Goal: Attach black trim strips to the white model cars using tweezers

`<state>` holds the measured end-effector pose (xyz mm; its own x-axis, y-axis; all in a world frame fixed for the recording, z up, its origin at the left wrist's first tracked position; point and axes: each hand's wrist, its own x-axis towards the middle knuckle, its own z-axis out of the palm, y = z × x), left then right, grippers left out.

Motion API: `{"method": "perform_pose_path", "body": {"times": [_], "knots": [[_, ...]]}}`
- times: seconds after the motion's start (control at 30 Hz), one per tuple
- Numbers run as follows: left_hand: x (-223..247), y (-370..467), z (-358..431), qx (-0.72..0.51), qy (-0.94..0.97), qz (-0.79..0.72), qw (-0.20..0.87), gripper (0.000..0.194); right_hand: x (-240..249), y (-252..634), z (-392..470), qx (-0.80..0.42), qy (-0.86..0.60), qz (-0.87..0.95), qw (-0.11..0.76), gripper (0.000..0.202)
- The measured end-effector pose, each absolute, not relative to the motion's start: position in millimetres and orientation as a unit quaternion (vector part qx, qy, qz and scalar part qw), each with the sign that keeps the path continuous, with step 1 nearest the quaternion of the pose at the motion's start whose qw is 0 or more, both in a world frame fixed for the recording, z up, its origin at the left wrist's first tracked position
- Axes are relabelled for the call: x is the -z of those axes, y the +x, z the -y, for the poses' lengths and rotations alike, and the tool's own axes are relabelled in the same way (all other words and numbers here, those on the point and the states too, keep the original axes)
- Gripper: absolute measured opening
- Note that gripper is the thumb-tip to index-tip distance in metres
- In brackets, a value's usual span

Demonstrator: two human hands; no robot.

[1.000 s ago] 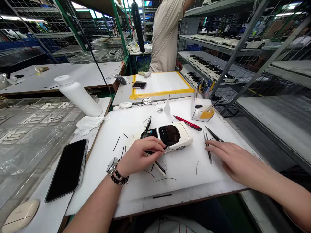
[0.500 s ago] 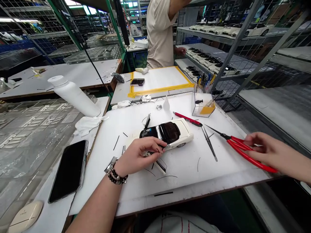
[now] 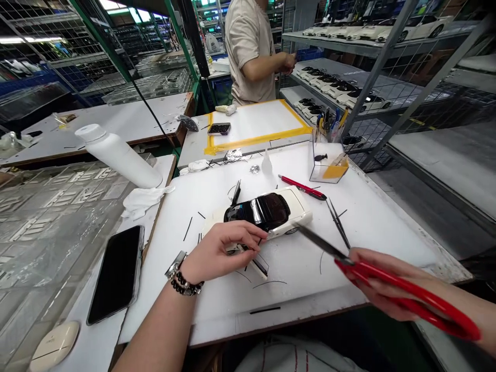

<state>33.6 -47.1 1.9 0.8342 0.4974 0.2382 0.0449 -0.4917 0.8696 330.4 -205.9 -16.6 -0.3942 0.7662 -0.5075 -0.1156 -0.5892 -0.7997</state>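
Note:
A white model car (image 3: 298, 204) with a black roof sits on the white work board, its doors swung out. Over its near side rests my left hand (image 3: 222, 248), fingers curled, with what looks like a thin black strip (image 3: 259, 241) between the fingertips. The near open door (image 3: 259, 269) shows below that hand. My right hand (image 3: 382, 281) is closed around red-handled needle-nose pliers (image 3: 418, 294). Their dark jaws point left toward the car's rear and look closed. Tweezers (image 3: 339, 225) and a red pen-like tool (image 3: 302, 187) lie beyond the pliers.
Thin black strips (image 3: 265, 310) are scattered over the board. A clear box (image 3: 329, 168) stands at the back right. At left are a phone (image 3: 116, 274), a white bottle (image 3: 120, 157) and a cream case (image 3: 55, 345). A person (image 3: 251, 57) stands beyond, beside shelves of model cars.
My right hand has lifted the pliers off the board and brought them left, nearer the car. My left hand stays over the car. The person behind has lowered an arm.

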Motion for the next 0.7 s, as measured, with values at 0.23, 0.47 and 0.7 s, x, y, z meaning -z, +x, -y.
{"method": "perform_pose_path", "body": {"times": [0.23,0.47,0.7], "knots": [[-2.9,36.2,46.3,-0.236,0.834,-0.163,0.471,0.009,11.4,314.8,188.9,-0.834,-0.427,0.283,0.205,0.031],[-5.0,35.8,47.6,-0.233,0.832,-0.17,0.474,0.009,14.6,310.8,180.8,-0.84,-0.414,0.29,0.199,0.032],[-4.5,34.0,46.8,-0.226,0.833,-0.17,0.476,0.009,14.9,310.5,179.6,-0.847,-0.403,0.285,0.195,0.028]]}}
